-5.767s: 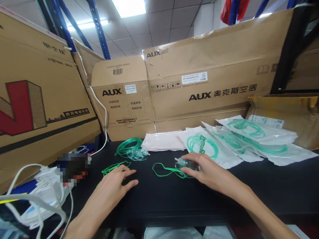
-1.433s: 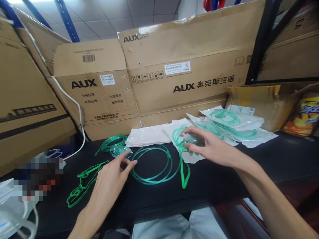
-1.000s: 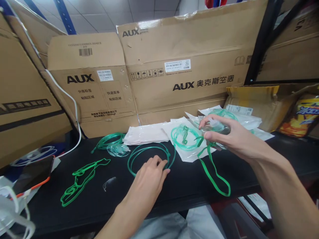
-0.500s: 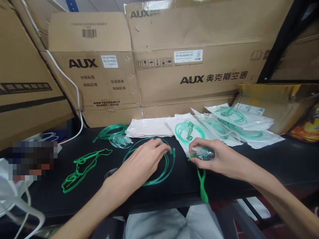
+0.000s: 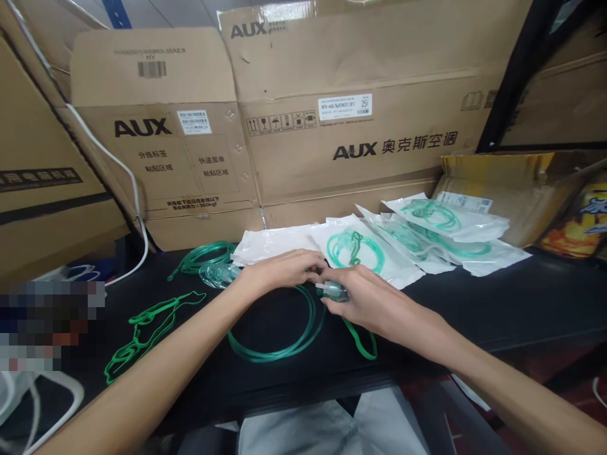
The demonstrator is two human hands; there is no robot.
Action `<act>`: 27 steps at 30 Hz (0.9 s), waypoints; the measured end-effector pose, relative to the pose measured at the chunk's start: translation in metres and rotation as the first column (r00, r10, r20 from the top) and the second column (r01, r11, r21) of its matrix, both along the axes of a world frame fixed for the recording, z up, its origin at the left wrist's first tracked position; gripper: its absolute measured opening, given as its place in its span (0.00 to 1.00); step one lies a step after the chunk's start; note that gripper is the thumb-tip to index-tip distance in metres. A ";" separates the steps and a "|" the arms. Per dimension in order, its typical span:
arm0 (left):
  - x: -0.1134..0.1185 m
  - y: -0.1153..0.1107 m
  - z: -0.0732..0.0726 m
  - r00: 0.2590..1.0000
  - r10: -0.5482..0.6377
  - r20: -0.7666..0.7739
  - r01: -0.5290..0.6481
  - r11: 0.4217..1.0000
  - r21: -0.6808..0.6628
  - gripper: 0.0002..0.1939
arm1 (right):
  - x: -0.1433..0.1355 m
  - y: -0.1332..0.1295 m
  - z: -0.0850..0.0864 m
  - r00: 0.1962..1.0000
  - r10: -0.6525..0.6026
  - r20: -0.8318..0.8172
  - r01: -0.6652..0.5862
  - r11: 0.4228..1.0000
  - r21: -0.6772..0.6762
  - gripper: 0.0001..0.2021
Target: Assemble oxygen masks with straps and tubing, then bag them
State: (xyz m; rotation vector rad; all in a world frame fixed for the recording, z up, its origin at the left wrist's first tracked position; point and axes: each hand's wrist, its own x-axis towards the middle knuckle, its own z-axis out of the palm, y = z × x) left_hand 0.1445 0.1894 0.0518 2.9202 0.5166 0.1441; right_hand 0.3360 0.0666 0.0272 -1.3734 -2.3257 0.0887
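My right hand (image 5: 363,294) grips a small clear-green plastic piece (image 5: 334,289) with a pale nozzle, and a green strap (image 5: 363,344) hangs below it. Touching or nearly touching it is my left hand (image 5: 289,268), its fingers closed; what they hold is hidden. Under my left wrist a coil of green tubing (image 5: 284,355) lies on the black table (image 5: 199,398). Behind my left forearm are a clear mask (image 5: 217,274) and another coil of green tubing (image 5: 203,256). Several green straps (image 5: 142,341) lie at the left.
White packets (image 5: 282,243) and pouches with green tubing (image 5: 353,253) line the back of the table. Behind them stand large cardboard boxes (image 5: 303,145). A white cable (image 5: 137,221) runs down at the left, and a colourful bag (image 5: 573,227) is at the right.
My right hand has moved left with the plastic piece and its strap, and now meets my left hand. The view has shifted slightly.
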 end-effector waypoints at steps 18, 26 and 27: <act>-0.021 0.014 -0.014 0.995 -0.010 0.103 0.012 1.000 -0.022 0.17 | -0.065 0.016 -0.004 0.941 -0.156 0.299 0.116 0.982 0.147 0.19; -0.019 0.010 -0.008 0.998 0.004 0.061 -0.005 1.000 0.006 0.16 | -0.060 0.013 -0.014 0.947 -0.149 0.285 0.098 0.978 0.185 0.20; -0.019 0.008 -0.005 0.999 0.017 0.049 -0.018 1.000 0.017 0.15 | -0.061 0.012 -0.015 0.948 -0.148 0.282 0.095 0.977 0.193 0.21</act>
